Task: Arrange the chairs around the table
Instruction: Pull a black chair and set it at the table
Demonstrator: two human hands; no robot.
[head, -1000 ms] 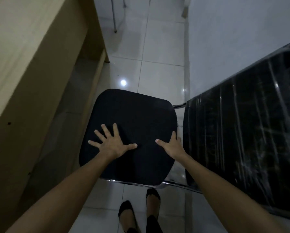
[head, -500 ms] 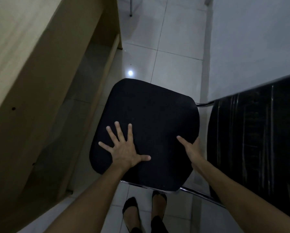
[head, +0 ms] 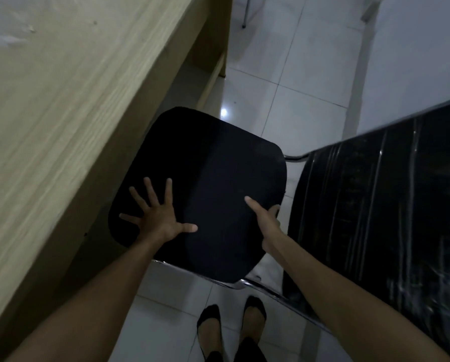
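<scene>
— How do the hands lie on the chair seat (head: 218, 184)?
— Left hand (head: 158, 218) flat, fingers spread, near its left rear.
— And the other?
— Right hand (head: 264, 218) grips its right edge, thumb on top, fingers curled under; both forearms are extended, bare.

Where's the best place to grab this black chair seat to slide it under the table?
Probably the black chair seat by its right side edge, where the right hand already wraps it. The left hand only lies flat on top. The table crowds the left edge.
</scene>
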